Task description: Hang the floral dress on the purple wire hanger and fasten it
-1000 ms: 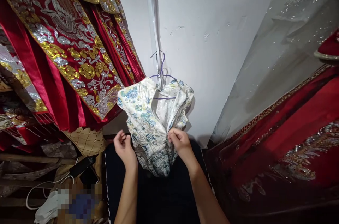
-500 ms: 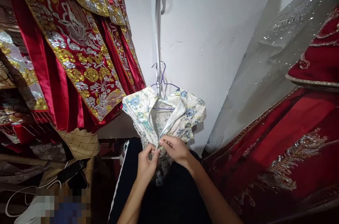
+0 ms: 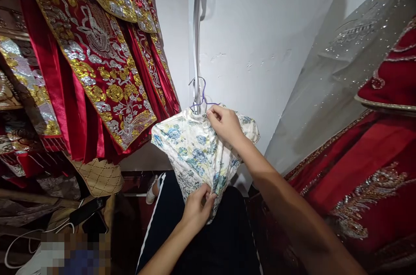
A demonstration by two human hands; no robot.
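A white short-sleeved dress [image 3: 195, 145] with blue, green and yellow flowers hangs on a purple wire hanger [image 3: 204, 98]. Its front edges meet along a line that runs from the collar downward. At the top of that line my right hand [image 3: 224, 123] is closed in a pinch at the collar; any zip pull in its fingertips is hidden. Lower down, my left hand [image 3: 198, 205] pinches the cloth along the same line. The dress's lower end drops between my dark-trousered legs.
Red gowns with gold and silver embroidery [image 3: 107, 67] hang at left. A sparkling veil [image 3: 312, 76] and a red beaded gown [image 3: 364, 171] are at right. A pale strap [image 3: 196, 28] runs up the wall [image 3: 260, 15]. Phones [image 3: 94, 223] and a white cable lie lower left.
My right hand has moved up from mid-front to the collar. The front of the dress, which gaped open, is now drawn together. My left hand has shifted slightly down and right, still pinching cloth.
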